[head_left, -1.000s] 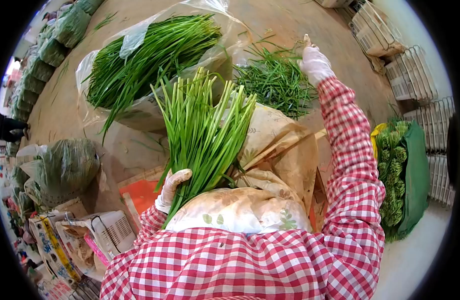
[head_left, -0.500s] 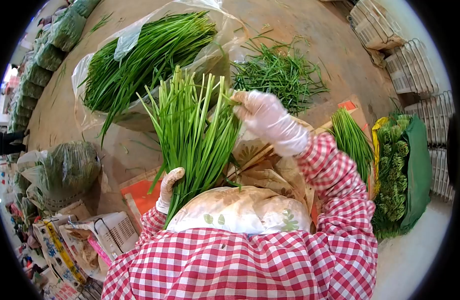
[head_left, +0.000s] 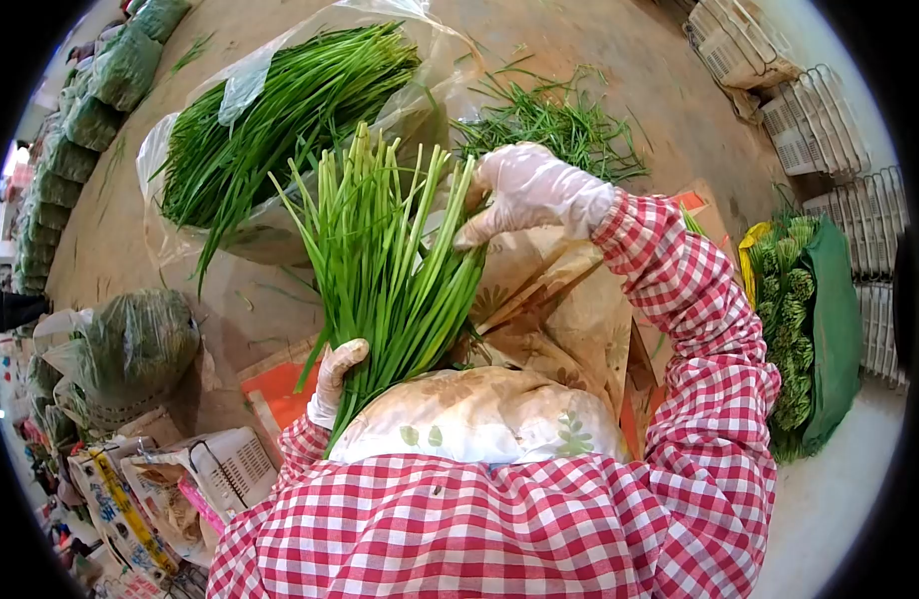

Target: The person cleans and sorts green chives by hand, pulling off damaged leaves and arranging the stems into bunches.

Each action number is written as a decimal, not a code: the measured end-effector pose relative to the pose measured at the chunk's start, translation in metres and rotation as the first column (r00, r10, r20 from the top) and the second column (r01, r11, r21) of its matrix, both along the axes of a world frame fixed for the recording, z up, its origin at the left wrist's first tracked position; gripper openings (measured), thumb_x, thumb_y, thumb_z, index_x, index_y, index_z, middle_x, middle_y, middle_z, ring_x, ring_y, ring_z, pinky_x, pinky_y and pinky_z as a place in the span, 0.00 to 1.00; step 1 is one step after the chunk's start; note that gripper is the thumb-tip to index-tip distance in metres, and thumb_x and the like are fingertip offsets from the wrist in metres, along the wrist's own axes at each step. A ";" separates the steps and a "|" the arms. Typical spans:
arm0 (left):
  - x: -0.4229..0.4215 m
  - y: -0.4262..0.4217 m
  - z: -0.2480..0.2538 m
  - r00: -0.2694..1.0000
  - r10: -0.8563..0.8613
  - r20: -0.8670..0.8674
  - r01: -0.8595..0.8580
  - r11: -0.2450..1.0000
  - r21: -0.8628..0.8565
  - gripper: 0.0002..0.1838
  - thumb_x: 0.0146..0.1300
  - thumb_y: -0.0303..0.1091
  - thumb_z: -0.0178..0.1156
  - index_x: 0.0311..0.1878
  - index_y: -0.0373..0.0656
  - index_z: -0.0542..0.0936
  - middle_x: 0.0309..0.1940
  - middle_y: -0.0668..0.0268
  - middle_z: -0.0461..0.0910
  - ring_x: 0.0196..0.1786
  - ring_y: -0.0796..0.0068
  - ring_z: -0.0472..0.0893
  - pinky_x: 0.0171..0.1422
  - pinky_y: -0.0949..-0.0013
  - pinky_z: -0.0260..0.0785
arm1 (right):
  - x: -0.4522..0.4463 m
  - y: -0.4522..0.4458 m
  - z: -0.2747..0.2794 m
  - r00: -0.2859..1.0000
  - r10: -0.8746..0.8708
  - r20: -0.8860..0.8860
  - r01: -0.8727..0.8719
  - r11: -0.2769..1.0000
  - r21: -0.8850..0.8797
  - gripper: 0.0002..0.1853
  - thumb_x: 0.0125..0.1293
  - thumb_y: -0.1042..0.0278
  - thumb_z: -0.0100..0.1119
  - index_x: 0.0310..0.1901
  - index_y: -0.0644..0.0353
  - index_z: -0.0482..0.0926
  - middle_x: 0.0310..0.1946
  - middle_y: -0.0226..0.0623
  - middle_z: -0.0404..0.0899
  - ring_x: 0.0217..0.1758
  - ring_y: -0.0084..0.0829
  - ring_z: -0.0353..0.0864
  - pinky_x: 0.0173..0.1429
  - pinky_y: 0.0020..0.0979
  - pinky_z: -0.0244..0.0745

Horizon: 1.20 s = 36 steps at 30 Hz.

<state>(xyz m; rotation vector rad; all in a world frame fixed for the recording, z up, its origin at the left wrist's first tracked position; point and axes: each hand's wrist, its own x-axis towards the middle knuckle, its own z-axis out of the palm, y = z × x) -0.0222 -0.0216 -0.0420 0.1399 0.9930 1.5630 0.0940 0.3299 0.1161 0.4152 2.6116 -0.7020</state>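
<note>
My left hand (head_left: 335, 381), in a thin whitish glove, is closed round the leafy lower part of a bunch of garlic chives (head_left: 385, 270). The bunch stands over my lap with its pale stem ends fanned out away from me. My gloved right hand (head_left: 539, 192) is at the right edge of the stems, thumb and fingers apart in a C shape. Its fingertips are close to the outer stems; whether they touch is unclear. A stained, leaf-printed apron (head_left: 489, 414) covers my lap.
Ahead on the left, a clear plastic bag holds many chives (head_left: 290, 120). Loose green trimmings (head_left: 564, 125) lie on the floor ahead. Bundled chives (head_left: 787, 329) in a green wrap (head_left: 834, 339) stand at right, near white crates (head_left: 814, 120). A filled bag (head_left: 135, 344) sits at left.
My right hand has gone from a pinch near the stem tips to an opened shape slightly lower, beside the stems. My right elbow has swung outward. The left hand keeps its hold.
</note>
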 end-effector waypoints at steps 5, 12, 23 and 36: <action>0.010 0.023 0.032 0.991 0.048 0.121 -0.053 0.998 0.037 0.15 0.59 0.33 0.53 0.45 0.34 0.77 0.45 0.56 0.80 0.46 0.66 0.80 0.56 0.64 0.73 | 0.004 -0.009 -0.010 0.966 -0.215 -0.143 0.175 0.952 -0.251 0.22 0.51 0.48 0.65 0.40 0.59 0.83 0.30 0.42 0.82 0.36 0.42 0.81 0.43 0.37 0.74; 0.013 0.032 0.016 0.979 0.131 0.155 -0.137 0.990 0.029 0.21 0.57 0.42 0.54 0.47 0.34 0.77 0.48 0.52 0.79 0.48 0.61 0.80 0.56 0.60 0.73 | 0.003 -0.024 -0.019 0.976 -0.172 -0.131 0.167 0.985 -0.049 0.13 0.54 0.57 0.63 0.34 0.59 0.83 0.28 0.44 0.82 0.35 0.42 0.82 0.45 0.38 0.75; 0.020 0.035 0.003 0.931 0.276 0.239 -0.321 0.930 0.179 0.25 0.60 0.48 0.55 0.52 0.36 0.76 0.44 0.55 0.80 0.43 0.62 0.81 0.49 0.59 0.76 | -0.001 0.057 -0.059 0.779 0.304 -0.548 0.321 0.556 0.766 0.06 0.66 0.71 0.47 0.43 0.58 0.72 0.18 0.36 0.74 0.25 0.32 0.80 0.49 0.41 0.76; 0.023 0.038 0.029 0.908 0.392 0.148 -0.405 0.912 0.061 0.24 0.59 0.46 0.54 0.49 0.34 0.77 0.43 0.53 0.81 0.41 0.61 0.82 0.48 0.60 0.77 | 0.036 -0.076 -0.031 0.566 -0.810 -0.152 0.376 0.418 -0.827 0.28 0.65 0.51 0.56 0.56 0.68 0.69 0.30 0.41 0.81 0.25 0.25 0.78 0.32 0.26 0.77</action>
